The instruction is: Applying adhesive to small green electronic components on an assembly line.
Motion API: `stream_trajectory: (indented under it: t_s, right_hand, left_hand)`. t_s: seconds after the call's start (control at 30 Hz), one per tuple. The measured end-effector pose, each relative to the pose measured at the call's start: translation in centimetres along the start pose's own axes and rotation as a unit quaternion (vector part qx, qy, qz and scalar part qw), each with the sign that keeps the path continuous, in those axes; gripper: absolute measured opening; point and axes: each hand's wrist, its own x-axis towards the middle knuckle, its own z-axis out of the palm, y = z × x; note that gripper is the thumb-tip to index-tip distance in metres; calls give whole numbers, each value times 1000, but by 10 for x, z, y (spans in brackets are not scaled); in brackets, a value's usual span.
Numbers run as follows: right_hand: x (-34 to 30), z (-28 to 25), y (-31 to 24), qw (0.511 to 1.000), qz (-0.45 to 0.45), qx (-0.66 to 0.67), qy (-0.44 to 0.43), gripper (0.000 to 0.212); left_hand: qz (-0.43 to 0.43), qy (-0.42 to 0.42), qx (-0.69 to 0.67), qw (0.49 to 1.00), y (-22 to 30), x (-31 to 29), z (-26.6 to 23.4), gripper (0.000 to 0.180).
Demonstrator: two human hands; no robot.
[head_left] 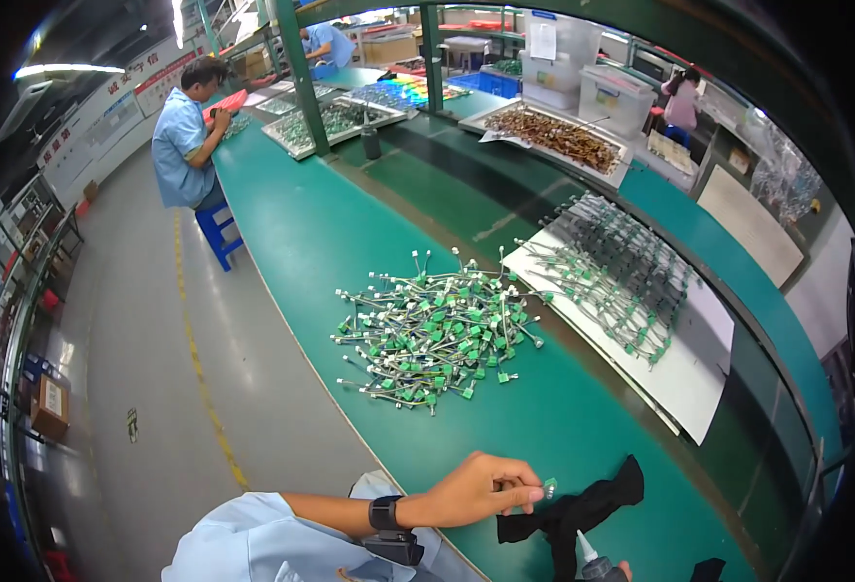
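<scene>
Plainly, the biggest hazard lies on the long green workbench (pixel 350 242) itself: the loose heap of wired green connector parts (pixel 432 335) sprawls well ahead of the hands with no rim around it, so a sweeping forearm could, I judge, push pieces toward the near edge and onto the floor. Just beside that heap, the white board (pixel 704 378) carries rows of finished wire assemblies (pixel 612 276) laid side by side; a nudge to the board could tangle them. Farther back, a shallow tray (pixel 621 170) holds a brown mass of small parts, another tray (pixel 335 121) holds greenish components, and clear lidded plastic bins (pixel 613 95) stand behind, their contents too dim to tell. Nearer, a black cloth (pixel 582 509) lies crumpled on the bench; its folds could snag or hide a dropped piece. The left hand (pixel 481 490), wearing a dark watch, is closed in a pinch on a small green connector (pixel 549 484), held just over the cloth's edge; the grip is only by the fingertips, so the part could slip. The right hand (pixel 624 569) barely shows at the lower edge, seemingly wrapped round a small nozzle-tipped bottle (pixel 590 560); whatever it holds might drip on the cloth if tilted.
</scene>
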Motion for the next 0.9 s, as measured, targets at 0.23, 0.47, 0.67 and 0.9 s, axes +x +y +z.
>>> stream_trajectory:
  t_s: [0.23, 0.47, 0.67, 0.9]
  right_hand:
    - [1, 49, -23, 898, -257, -355, -26, 39]
    - [-10, 47, -9, 952, -202, -226, -37, 69]
    - [-5, 37, -9, 920, -309, -175, -163, 63]
    - [-2, 37, -8, 912, -297, -176, -220, 62]
  left_hand:
    - [-7, 4, -21, 1000, 2, 9, 0, 17]
    - [-66, 34, -9, 997, 9, 14, -5, 10]
    - [-23, 27, 44, 998, 2, 11, -2, 4]
    - [-1, 34, 57, 998, 0, 10, 2, 2]
